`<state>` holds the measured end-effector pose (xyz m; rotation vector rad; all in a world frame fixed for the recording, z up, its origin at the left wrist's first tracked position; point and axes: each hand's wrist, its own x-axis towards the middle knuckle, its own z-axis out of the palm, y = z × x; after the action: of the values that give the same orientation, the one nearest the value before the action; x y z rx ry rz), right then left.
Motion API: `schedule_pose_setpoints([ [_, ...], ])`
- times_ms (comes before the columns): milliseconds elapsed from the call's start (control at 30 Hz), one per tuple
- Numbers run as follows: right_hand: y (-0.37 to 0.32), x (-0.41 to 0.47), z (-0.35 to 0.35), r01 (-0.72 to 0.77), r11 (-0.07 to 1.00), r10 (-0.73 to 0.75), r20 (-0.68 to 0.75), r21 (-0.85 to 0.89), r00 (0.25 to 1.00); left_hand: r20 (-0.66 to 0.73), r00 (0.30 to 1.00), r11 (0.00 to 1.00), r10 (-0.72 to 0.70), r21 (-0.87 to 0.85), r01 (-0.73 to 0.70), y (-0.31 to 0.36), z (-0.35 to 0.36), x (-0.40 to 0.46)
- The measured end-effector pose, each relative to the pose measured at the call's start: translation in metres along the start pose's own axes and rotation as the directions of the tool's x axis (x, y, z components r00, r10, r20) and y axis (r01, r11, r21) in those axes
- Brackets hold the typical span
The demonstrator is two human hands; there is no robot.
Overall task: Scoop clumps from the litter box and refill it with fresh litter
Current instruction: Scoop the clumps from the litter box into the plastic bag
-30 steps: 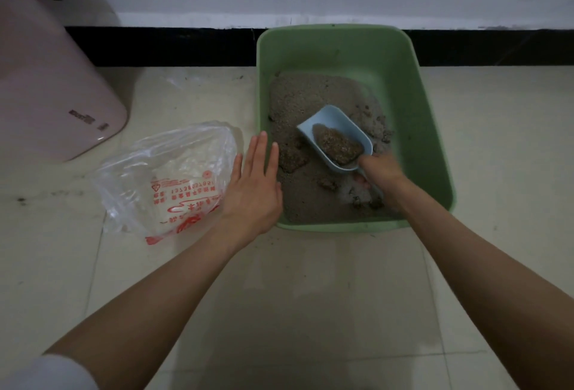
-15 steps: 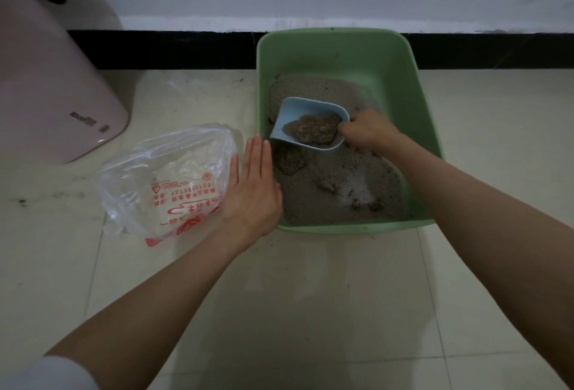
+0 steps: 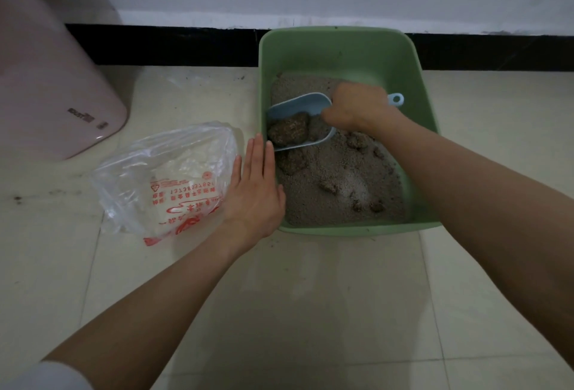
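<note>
A green litter box [image 3: 341, 47] stands on the tiled floor against the wall, with grey-brown litter [image 3: 323, 190] and several dark clumps in it. My right hand [image 3: 357, 106] grips the handle of a light blue scoop [image 3: 298, 106]. The scoop points left toward the box's left wall and carries a brown clump [image 3: 289, 130]. My left hand [image 3: 254, 190] lies flat with straight fingers against the box's left rim, touching a clear plastic bag with red print [image 3: 164, 181] that lies on the floor to the left.
A pale pink appliance [image 3: 46, 85] stands at the far left. A black skirting board runs along the white wall behind the box. Beige floor tiles [image 3: 310, 296] stretch toward me.
My right hand has swung the loaded scoop from the near part of the box up and to the left, turning its mouth toward the left wall. My left hand has stayed put.
</note>
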<state>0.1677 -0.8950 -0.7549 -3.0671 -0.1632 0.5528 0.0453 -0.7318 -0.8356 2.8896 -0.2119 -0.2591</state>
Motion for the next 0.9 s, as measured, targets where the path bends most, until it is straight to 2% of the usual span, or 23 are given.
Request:
schedule_pose_setpoints([
  [400, -0.033, -0.003, -0.023, 0.051, 0.941, -0.091, -0.104, -0.336, 0.99, 0.0, 1.0, 1.0, 0.007, 0.004, -0.007, 0.0, 0.001, 0.0],
  [900, -0.047, 0.002, -0.04, 0.104, 0.914, -0.127, -0.034, -0.392, 0.991, -0.003, 1.0, 1.0, 0.011, 0.001, -0.011, -0.001, 0.002, 0.0],
])
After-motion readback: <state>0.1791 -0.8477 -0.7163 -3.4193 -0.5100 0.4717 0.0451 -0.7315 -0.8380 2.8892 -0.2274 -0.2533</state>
